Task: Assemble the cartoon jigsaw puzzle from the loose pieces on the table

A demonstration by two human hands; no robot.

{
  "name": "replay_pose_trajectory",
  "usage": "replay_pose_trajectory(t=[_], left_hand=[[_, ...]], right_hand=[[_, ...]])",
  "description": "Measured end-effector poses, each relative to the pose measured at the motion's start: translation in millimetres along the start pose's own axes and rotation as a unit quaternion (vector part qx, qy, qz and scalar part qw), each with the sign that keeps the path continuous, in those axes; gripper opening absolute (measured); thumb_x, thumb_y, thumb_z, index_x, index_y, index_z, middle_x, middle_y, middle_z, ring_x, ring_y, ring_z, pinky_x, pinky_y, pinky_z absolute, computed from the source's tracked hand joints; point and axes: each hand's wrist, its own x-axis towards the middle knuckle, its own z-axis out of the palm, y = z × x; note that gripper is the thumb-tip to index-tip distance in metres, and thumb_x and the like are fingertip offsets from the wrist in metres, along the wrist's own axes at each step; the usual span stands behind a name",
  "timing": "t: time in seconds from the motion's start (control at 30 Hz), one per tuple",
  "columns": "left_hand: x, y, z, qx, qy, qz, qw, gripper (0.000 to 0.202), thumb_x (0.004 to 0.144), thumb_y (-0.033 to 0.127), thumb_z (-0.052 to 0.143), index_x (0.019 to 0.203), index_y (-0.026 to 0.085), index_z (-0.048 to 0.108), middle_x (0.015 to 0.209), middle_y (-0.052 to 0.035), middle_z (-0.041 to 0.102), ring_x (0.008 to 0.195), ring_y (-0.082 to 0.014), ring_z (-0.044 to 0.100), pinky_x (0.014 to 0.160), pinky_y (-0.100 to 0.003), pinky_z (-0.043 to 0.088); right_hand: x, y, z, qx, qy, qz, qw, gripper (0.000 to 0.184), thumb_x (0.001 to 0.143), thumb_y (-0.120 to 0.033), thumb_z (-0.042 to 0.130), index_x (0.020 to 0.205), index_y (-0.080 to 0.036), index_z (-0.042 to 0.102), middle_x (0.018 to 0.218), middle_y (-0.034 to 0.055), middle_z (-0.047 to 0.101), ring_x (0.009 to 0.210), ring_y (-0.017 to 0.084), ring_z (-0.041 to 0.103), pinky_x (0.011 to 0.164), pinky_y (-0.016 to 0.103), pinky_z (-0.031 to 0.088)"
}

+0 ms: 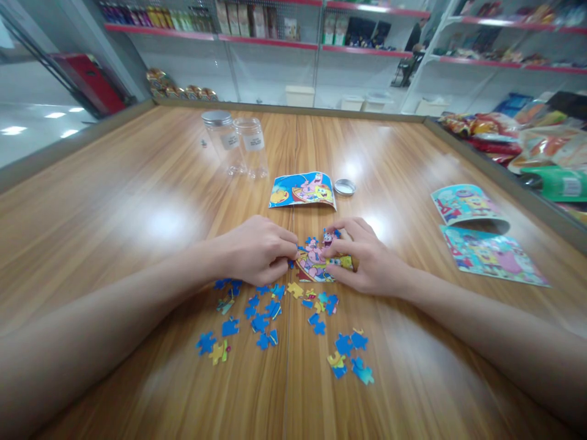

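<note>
A partly joined jigsaw puzzle [316, 264] with pink and yellow cartoon figures lies flat on the wooden table. At its left edge is my left hand [263, 250], fingers curled and pinched together; what they hold, if anything, is hidden, though a bit of blue shows by the fingertips. My right hand [360, 256] reaches over the puzzle's right side, thumb and fingers closed around a puzzle piece [328, 237] with a cartoon face at the upper edge. Loose blue puzzle pieces [260, 322] and several yellow ones are scattered nearer to me. Behind the puzzle lies a picture card [303, 189] of the same cartoon.
Two clear plastic jars [250, 146] stand at the back left, one with a metal lid. A loose silver lid [345, 187] sits beside the card. Two more picture cards [495, 253] lie at right. Packaged snacks [490, 131] fill the area beyond the table's right edge.
</note>
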Motion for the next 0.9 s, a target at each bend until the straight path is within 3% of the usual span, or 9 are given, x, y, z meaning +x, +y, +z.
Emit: replay_pose_trajectory(t=[0.07,0.23,0.9], left_hand=[[0.6,4.5,-2.9,-0.015,-0.017,-0.018,1.0,0.018,0.088,0.026,0.055,0.079,0.021,0.069,0.075,-0.0009,0.068,0.064,-0.0145,0.061,0.056,-0.031,0.04],[3.6,13.6,-3.1,0.028,-0.028,-0.054,0.998,0.038,0.092,0.055,0.057,0.08,0.02,0.069,0.077,-0.0029,0.071,0.065,-0.0175,0.065,0.054,-0.031,0.037],[5.4,14.4,-0.8,0.049,-0.027,-0.047,0.997,0.032,0.093,0.049,0.057,0.085,0.021,0.07,0.078,-0.0017,0.072,0.064,-0.0173,0.066,0.052,-0.033,0.035]], right_hand=[[0.4,-0.5,0.0,0.002,-0.011,-0.005,1.0,0.024,0.087,-0.039,0.07,0.102,-0.02,0.071,0.122,0.0127,0.057,0.121,0.029,0.051,0.103,0.046,0.041],[-0.1,-0.7,0.9,0.012,-0.023,-0.006,1.0,0.029,0.087,-0.044,0.069,0.105,-0.021,0.068,0.123,0.0132,0.057,0.121,0.029,0.052,0.101,0.046,0.042],[-0.7,-0.6,0.0,0.02,-0.028,0.0,0.999,0.034,0.082,-0.042,0.074,0.108,-0.021,0.067,0.124,0.0129,0.057,0.122,0.03,0.052,0.102,0.047,0.041]])
